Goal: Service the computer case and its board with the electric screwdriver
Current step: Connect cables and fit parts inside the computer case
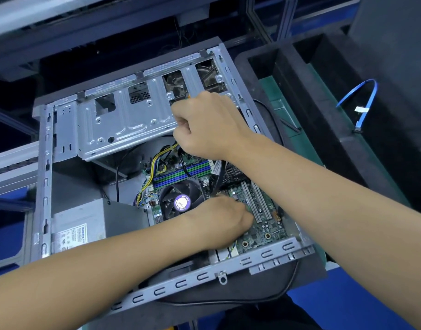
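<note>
The grey computer case (47, 167) lies open on its side. Its green board (264, 225) carries a black fan (178, 198) with a purple label, and blue and green memory slots (180, 173). My right hand (204, 125) is a fist over the board's far edge, beside the drive cage (123, 120). It grips an upright handle, apparently the electric screwdriver, almost wholly hidden. Yellow and black wires (157, 163) run out from under it. My left hand (219, 220) rests on the board by the white card slots (258, 206), its fingertips blurred and turned down.
A grey power supply (85, 225) fills the case's near-left corner. A black cord (292, 279) loops round the case's near-right side. To the right stands a black tray (328, 144) with a green floor, and a blue cable (369, 101) lies on the far side.
</note>
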